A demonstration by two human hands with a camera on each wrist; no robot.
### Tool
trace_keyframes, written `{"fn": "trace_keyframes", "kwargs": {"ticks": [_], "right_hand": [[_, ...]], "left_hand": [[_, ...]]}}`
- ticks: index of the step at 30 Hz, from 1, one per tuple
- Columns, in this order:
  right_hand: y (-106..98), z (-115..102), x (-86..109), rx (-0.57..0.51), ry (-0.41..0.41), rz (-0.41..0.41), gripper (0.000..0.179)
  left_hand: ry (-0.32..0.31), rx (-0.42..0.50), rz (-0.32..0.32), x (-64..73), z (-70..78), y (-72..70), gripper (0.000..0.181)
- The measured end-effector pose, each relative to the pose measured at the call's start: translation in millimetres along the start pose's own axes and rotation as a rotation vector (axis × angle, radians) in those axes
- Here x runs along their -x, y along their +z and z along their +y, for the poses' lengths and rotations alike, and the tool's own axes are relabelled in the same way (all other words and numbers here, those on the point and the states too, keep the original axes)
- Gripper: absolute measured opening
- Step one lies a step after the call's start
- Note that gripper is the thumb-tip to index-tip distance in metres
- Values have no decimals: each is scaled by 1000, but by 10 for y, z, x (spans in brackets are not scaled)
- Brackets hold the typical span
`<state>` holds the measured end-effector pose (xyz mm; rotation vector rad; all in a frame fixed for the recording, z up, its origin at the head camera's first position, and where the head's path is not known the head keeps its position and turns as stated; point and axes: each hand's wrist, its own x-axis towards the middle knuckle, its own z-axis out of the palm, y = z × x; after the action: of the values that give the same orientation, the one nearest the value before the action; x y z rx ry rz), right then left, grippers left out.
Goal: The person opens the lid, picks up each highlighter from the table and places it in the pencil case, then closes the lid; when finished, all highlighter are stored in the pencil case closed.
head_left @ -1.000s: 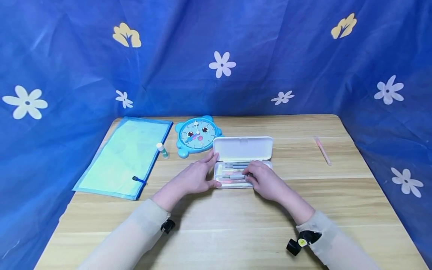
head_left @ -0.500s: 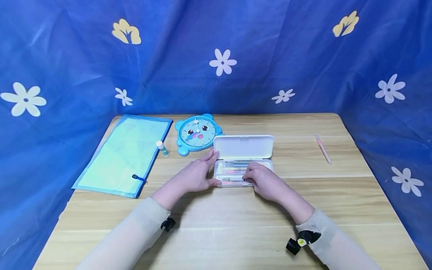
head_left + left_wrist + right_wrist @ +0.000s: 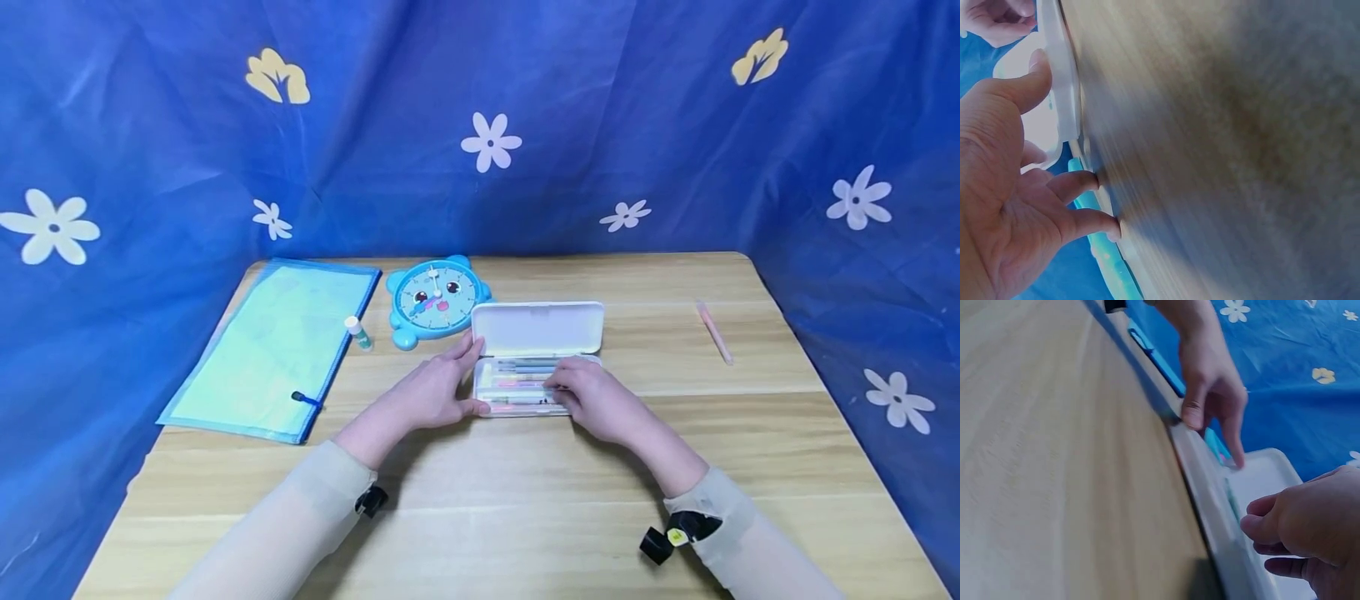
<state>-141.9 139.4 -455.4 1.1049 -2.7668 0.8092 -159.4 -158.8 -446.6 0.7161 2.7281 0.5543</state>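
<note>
A white pencil case point(image 3: 537, 330) stands with its lid up in the middle of the table. Several pens point(image 3: 525, 364) lie lengthwise inside it. My left hand point(image 3: 435, 392) holds the case's left end, thumb at the near corner and index finger by the hinge side; in the left wrist view its other fingers reach down to the table. Over the right half of the tray hovers my right hand point(image 3: 596, 402), fingers bent and fingertips apart just above the pens. In the right wrist view, nothing shows between that hand's thumb and fingers point(image 3: 1263, 528).
Behind the case's left side lies a blue toy clock point(image 3: 438, 296). A glue stick point(image 3: 358, 332) is left of it, next to a light-blue zip folder point(image 3: 266, 354). One pink pen point(image 3: 715, 332) lies alone at the right. A blue curtain point(image 3: 390, 125) encloses the table.
The right hand lowered a pen into the front of the tray, and its fingers have since lifted slightly off it. The left hand has stayed on the case.
</note>
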Motion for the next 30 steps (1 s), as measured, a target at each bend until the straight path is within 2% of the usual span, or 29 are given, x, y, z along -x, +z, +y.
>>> {"fn": "trace_keyframes", "kwargs": {"ticks": [5, 12, 20, 25, 30], "right_hand": [[-169, 97, 66, -33, 29, 59, 17], [-503, 359, 242, -75, 176, 123, 21], [-902, 739, 508, -22, 279, 270, 14], [-1020, 981, 678, 20, 348, 330, 12], [-1056, 1212, 823, 16, 433, 373, 17]], "left_hand": [[-9, -3, -8, 34, -3, 10, 113], [4, -6, 7, 44, 10, 18, 113], [3, -9, 11, 3, 36, 6, 112], [1, -5, 13, 1, 30, 4, 112], [2, -7, 11, 13, 19, 13, 112]]}}
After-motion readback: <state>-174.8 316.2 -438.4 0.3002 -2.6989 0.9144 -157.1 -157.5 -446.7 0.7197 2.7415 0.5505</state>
